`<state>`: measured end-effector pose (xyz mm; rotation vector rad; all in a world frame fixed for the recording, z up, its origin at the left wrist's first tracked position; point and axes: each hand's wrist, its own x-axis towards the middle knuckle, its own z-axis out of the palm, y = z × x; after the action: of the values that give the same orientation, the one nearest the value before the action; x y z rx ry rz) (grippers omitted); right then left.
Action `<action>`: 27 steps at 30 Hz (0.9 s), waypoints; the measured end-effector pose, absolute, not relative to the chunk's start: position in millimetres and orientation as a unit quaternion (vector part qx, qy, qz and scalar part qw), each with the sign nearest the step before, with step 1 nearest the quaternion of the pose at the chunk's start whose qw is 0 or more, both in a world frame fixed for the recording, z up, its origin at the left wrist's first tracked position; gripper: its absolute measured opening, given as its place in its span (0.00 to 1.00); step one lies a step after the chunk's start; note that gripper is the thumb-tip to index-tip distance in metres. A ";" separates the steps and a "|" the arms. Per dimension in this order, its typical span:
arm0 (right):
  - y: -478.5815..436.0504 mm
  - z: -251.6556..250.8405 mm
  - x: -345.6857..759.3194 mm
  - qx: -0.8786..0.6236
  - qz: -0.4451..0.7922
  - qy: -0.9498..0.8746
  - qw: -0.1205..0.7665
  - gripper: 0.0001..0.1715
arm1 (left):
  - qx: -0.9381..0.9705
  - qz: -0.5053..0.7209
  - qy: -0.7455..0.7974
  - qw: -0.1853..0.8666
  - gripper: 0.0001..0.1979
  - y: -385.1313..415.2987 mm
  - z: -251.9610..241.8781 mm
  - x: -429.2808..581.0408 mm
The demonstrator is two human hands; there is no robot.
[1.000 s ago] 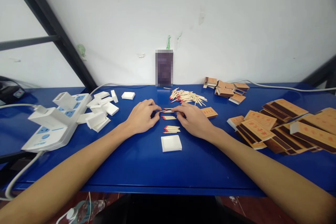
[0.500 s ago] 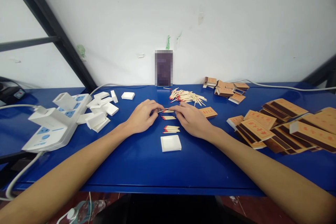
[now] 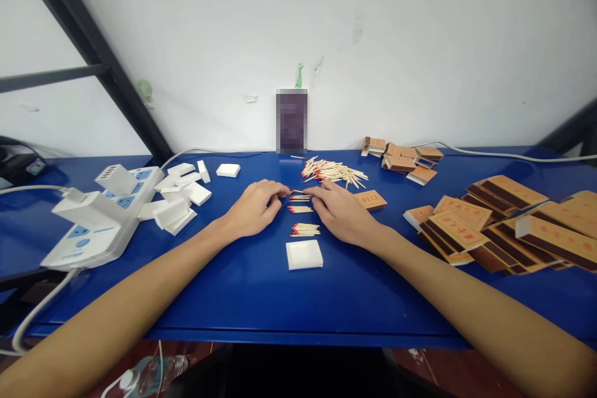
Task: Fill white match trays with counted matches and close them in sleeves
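Observation:
Between my hands lies a small row of red-headed matches on the blue table. My left hand rests at their head side, thumb and forefinger apart with nothing between them. On the other side, the forefinger of my right hand is at the plain end of the uppermost match; its thumb sits lower and apart. Closer to me lie a short match group, a larger group and a white matchbox tray. A loose match pile is beyond my hands.
White inner trays lie scattered at left beside a power strip with chargers. A printed matchbox is just past my right hand. Many matchbox sleeves are heaped at right, smaller ones behind. A pixelated dark panel stands against the wall.
A match that was between the fingertips of both hands now lies with the row. My left fingertips have drawn back slightly from the match heads; my right hand has barely moved.

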<state>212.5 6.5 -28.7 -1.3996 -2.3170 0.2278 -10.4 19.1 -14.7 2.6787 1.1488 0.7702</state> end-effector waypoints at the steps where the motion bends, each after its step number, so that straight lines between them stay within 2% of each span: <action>1: 6.5 -28.9 212.7 -0.503 0.085 -0.833 0.213 0.23 | 0.885 0.254 0.386 0.062 0.16 19.4 -14.8 -10.4; 6: 6.0 -29.4 213.7 -0.502 0.095 -0.831 0.221 0.22 | 0.874 0.246 0.415 0.053 0.16 20.3 -15.7 -10.5; 11: 6.0 -28.4 214.4 -0.485 0.103 -0.838 0.227 0.21 | 0.884 0.271 0.366 0.101 0.18 19.8 -13.8 -11.0; 15: 6.4 -28.1 214.5 -0.482 0.106 -0.838 0.232 0.21 | 0.880 0.298 0.348 0.124 0.15 18.6 -10.6 -11.0; 17: 6.4 -28.2 214.4 -0.485 0.106 -0.836 0.236 0.21 | 0.867 0.312 0.375 0.108 0.14 19.5 -9.3 -11.3; 21: 6.0 -28.3 214.3 -0.485 0.106 -0.835 0.235 0.21 | 0.861 0.295 0.412 0.050 0.21 24.8 -9.2 -14.2; 25: 5.5 -28.5 214.4 -0.484 0.110 -0.835 0.237 0.21 | 0.881 0.272 0.387 0.026 0.12 30.5 -13.9 -18.8; 27: 5.5 -28.6 214.5 -0.484 0.110 -0.835 0.239 0.21 | 0.890 0.254 0.377 0.031 0.13 32.8 -17.3 -20.9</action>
<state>214.5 5.5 -28.6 -1.3250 -2.2861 0.3012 -20.9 32.8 -17.3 2.7437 1.1611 0.7817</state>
